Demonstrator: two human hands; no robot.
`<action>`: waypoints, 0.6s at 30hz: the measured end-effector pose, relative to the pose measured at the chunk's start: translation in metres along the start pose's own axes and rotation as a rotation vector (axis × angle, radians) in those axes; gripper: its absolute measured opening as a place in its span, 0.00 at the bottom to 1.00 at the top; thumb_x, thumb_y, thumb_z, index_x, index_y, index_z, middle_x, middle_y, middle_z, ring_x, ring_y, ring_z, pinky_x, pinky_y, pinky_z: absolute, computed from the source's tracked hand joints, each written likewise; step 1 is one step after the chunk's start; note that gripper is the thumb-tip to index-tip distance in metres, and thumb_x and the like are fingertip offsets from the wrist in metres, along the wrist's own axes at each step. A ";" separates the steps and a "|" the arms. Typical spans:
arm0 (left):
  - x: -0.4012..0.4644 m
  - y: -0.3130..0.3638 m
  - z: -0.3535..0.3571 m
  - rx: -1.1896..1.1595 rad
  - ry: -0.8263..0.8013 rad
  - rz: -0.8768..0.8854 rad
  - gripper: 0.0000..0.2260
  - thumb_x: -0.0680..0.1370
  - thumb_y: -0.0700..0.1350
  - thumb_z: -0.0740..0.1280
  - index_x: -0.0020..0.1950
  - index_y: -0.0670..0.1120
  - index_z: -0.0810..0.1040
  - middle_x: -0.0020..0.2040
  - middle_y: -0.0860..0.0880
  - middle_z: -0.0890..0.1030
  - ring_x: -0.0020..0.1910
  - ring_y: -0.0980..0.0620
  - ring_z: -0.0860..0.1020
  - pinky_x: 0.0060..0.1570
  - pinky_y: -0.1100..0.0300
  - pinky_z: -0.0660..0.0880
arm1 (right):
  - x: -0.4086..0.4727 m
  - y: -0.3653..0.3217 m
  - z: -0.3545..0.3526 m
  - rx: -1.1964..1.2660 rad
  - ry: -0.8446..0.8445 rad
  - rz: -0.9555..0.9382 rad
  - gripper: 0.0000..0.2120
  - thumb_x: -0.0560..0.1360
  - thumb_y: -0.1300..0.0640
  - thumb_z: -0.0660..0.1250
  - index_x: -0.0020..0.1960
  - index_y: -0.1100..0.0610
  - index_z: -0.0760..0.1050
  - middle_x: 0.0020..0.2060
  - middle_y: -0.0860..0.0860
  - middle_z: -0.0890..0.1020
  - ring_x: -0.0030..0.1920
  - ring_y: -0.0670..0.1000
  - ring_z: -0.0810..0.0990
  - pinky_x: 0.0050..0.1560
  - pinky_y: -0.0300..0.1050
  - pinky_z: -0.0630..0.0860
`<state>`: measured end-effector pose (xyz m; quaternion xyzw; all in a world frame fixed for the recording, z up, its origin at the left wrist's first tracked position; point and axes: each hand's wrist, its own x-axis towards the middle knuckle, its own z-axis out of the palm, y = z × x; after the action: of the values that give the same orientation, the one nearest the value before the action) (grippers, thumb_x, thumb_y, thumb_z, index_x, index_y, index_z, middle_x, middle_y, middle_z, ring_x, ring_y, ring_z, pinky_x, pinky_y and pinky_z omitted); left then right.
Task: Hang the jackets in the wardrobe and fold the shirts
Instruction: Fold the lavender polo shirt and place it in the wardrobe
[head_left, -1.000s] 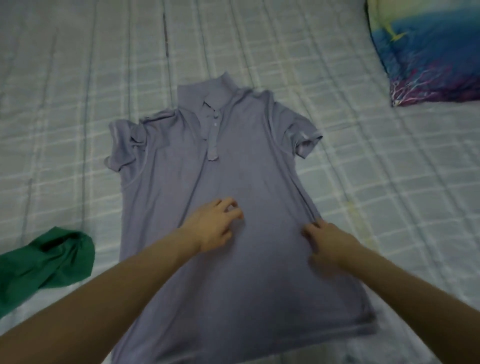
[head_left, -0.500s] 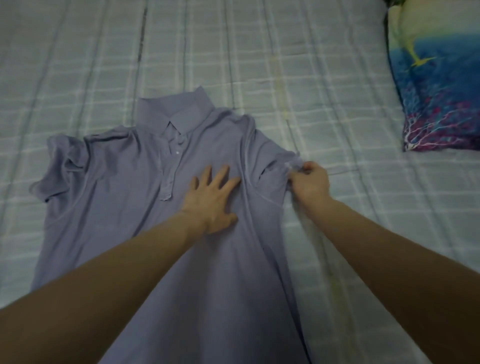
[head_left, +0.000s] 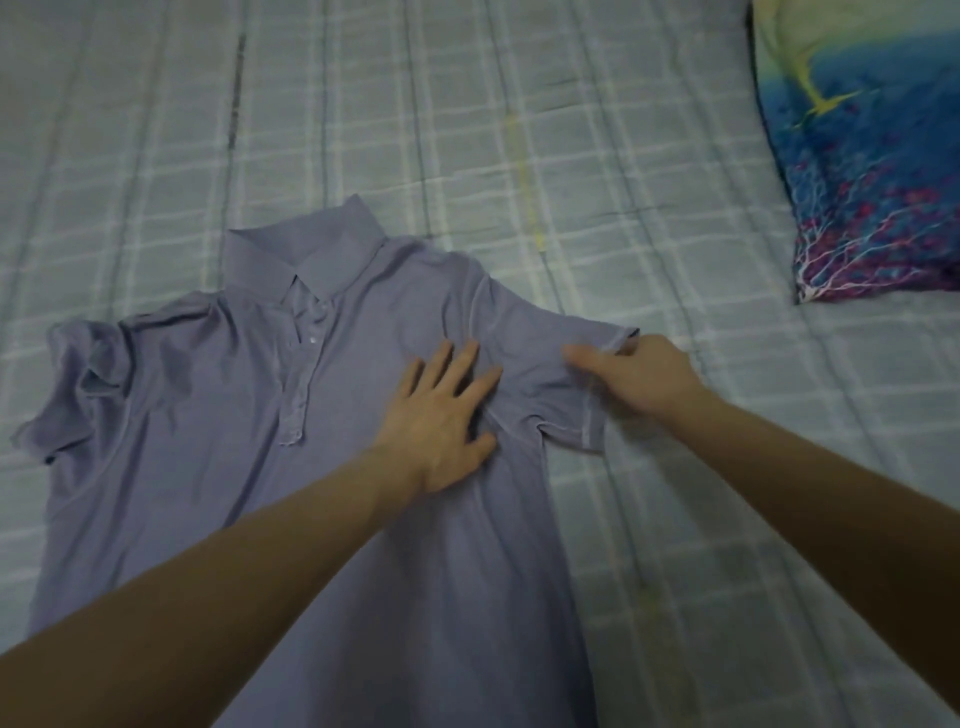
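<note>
If my flat left hand (head_left: 441, 415) slips on the chest while my right hand (head_left: 641, 371) tugs the sleeve hem it pinches, the shirt (head_left: 234, 441) could bunch again. It's a lavender polo lying face up on the bed (head_left: 649, 234), collar away from me, far sleeve crumpled.

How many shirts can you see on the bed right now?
1. A purple polo shirt lies face up on the checked bed sheet, under both hands. Others may lie outside the frame.
</note>
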<state>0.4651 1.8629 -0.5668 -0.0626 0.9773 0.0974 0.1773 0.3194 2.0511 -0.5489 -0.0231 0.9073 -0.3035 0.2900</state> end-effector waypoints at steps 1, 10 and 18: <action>0.000 0.003 0.002 -0.001 -0.026 -0.012 0.34 0.77 0.64 0.56 0.78 0.58 0.45 0.79 0.51 0.39 0.78 0.47 0.39 0.75 0.45 0.42 | -0.001 -0.002 0.010 0.064 0.040 -0.039 0.18 0.71 0.45 0.72 0.34 0.58 0.74 0.34 0.56 0.78 0.38 0.53 0.77 0.41 0.44 0.71; 0.026 0.042 0.012 -0.026 -0.053 0.005 0.36 0.75 0.69 0.54 0.77 0.62 0.40 0.79 0.52 0.37 0.77 0.39 0.38 0.72 0.35 0.42 | 0.021 0.011 -0.024 0.071 0.330 -0.072 0.13 0.76 0.51 0.67 0.52 0.61 0.75 0.44 0.55 0.77 0.46 0.52 0.75 0.43 0.40 0.64; -0.016 0.004 -0.002 -0.132 0.142 0.113 0.30 0.80 0.59 0.55 0.79 0.55 0.49 0.80 0.51 0.41 0.78 0.46 0.42 0.74 0.44 0.41 | -0.016 -0.003 -0.005 -0.160 0.540 -0.432 0.11 0.75 0.59 0.60 0.56 0.61 0.70 0.53 0.63 0.72 0.54 0.62 0.71 0.54 0.56 0.69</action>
<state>0.4789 1.8682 -0.5582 -0.0255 0.9808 0.1669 0.0973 0.3293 2.0547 -0.5360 -0.1557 0.9464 -0.2810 -0.0341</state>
